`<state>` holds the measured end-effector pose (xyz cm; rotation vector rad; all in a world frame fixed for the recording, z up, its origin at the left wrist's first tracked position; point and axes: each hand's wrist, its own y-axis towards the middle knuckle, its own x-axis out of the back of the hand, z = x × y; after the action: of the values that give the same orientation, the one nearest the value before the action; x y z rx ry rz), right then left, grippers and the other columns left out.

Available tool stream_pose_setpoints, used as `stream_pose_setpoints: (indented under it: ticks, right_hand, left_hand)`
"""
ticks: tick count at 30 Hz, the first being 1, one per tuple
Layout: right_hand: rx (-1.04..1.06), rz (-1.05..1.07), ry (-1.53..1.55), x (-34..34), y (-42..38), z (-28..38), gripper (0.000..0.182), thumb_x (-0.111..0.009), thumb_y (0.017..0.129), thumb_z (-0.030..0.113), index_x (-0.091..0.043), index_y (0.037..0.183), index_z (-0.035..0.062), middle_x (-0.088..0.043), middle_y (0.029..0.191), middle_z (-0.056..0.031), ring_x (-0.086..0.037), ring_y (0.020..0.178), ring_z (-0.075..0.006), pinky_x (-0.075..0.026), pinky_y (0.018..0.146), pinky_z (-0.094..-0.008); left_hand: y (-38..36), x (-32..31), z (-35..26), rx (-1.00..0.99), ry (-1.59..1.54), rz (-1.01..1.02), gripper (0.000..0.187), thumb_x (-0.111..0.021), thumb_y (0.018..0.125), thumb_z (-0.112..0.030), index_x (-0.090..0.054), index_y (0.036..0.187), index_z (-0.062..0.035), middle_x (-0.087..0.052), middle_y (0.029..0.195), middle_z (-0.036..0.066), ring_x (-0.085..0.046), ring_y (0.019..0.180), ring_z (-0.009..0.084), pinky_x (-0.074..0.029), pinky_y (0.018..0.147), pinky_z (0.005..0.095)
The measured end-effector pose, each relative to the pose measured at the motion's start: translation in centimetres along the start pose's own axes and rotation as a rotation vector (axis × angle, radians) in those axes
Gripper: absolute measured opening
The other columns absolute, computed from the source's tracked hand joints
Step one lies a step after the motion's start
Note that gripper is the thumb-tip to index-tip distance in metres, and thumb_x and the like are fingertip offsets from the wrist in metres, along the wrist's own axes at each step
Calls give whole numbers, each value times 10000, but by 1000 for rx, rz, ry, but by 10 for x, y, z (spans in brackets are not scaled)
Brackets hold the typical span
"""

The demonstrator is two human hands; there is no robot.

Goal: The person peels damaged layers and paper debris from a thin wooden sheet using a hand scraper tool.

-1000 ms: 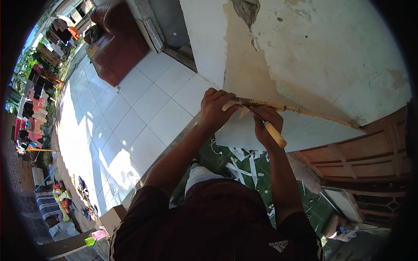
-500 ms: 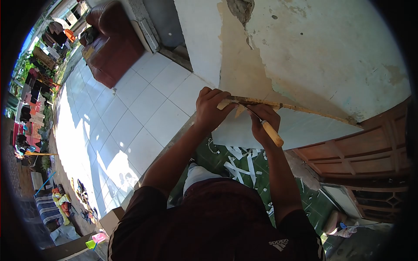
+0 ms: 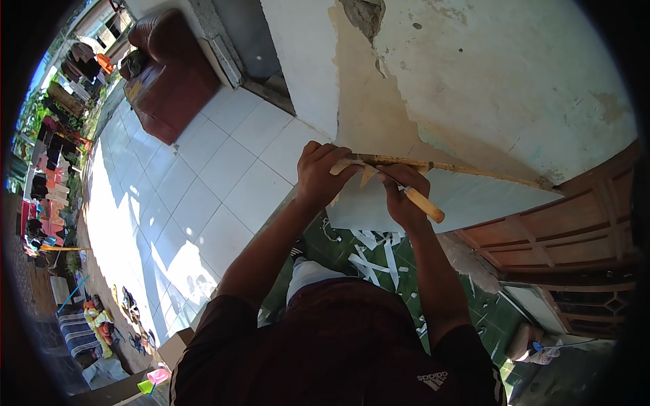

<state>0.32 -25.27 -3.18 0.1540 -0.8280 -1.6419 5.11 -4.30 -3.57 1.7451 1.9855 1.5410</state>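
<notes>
A wooden-handled knife [image 3: 424, 205] lies slantwise across the upper edge of a pale board [image 3: 379, 203], its handle pointing down and to the right. My right hand [image 3: 408, 194] is closed around the blade near the handle, right at the board's edge. At the other end of the blade, my left hand [image 3: 323, 172] is closed, with its thumb by a torn, tan peeling strip [image 3: 366, 174]. The strip hangs off the rough brown edge [image 3: 467, 169]. What lies under the left fingers is partly hidden.
White cut strips [image 3: 389, 260] litter the green tiled floor [image 3: 332, 254] below. Beyond the board rises a peeling wall [image 3: 501, 81]; a wooden panelled door [image 3: 562, 216] is at right. A dark red armchair [image 3: 172, 88] stands on white tiles [image 3: 223, 162] at left.
Both hands and the knife have shifted slightly in view, along with the whole scene. The torn strip shows a little more between the hands; both grips look the same.
</notes>
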Motion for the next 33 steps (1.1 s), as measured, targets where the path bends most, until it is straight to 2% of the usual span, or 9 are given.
stream_pose_setpoints:
  ticks: [7,10,13,16,19,25,28,31,33]
  right_hand:
    - [190,-65,-138,-12,-1,3,217,-790,823,-44,-797,1016,54,-767,895,-101,-733,823,-279,-569,788,-367]
    - [210,-24,-229,-10,-1,5,219,-789,821,-42,-794,1015,60,-764,885,-96,-730,827,-274,-565,790,-371]
    - [185,12,-281,-7,2,14,205,-786,837,-35,-800,1020,58,-773,904,-94,-734,843,-280,-567,807,-370]
    - [38,-4,-81,-7,-1,7,193,-787,853,-26,-807,1026,56,-783,928,-94,-738,862,-289,-568,838,-379]
    - [19,-42,-12,-10,-4,5,183,-788,864,-18,-812,1030,55,-788,942,-93,-740,881,-291,-561,875,-381]
    - [134,-25,-248,-12,-2,16,200,-788,845,-35,-812,1022,55,-781,913,-96,-740,879,-276,-554,905,-377]
    - [122,8,-307,-12,-1,16,114,-805,905,48,-815,1018,52,-794,927,-87,-738,895,-254,-539,875,-378]
    - [53,-39,-73,-12,-4,5,142,-808,890,33,-818,1028,66,-796,933,-77,-739,897,-255,-540,872,-382]
    - [39,-49,-77,-13,-5,4,152,-809,886,33,-818,1034,68,-799,942,-74,-740,899,-261,-540,876,-382]
  left_hand:
    - [-3,1,-1,5,-1,-2,388,-950,691,-234,-801,1012,-76,-767,925,40,-626,849,252,-532,816,391]
    - [-5,-1,1,3,-21,-14,377,-942,704,-228,-802,1018,-72,-768,937,50,-627,852,256,-533,822,393]
    - [-3,-2,2,-13,-9,-23,407,-963,676,-220,-809,1021,-70,-782,959,52,-635,876,264,-549,790,388]
    - [-1,3,2,-12,-22,13,398,-955,692,-219,-809,1032,-72,-782,969,56,-634,881,268,-547,794,396]
    - [-3,10,2,-14,-28,71,351,-919,745,-221,-801,1032,-60,-776,977,61,-632,872,268,-534,831,403]
    - [-4,5,4,-15,-48,31,355,-924,745,-182,-806,1060,-70,-782,983,63,-609,862,275,-533,790,401]
    - [-2,5,4,-8,-37,45,352,-925,748,-182,-806,1060,-69,-782,980,61,-617,872,276,-535,794,401]
    - [-1,6,3,-2,-46,44,346,-924,753,-185,-806,1057,-70,-780,974,59,-622,883,276,-536,798,401]
    - [0,7,3,-12,-47,52,349,-924,753,-187,-805,1061,-71,-778,975,60,-623,886,276,-536,800,401]
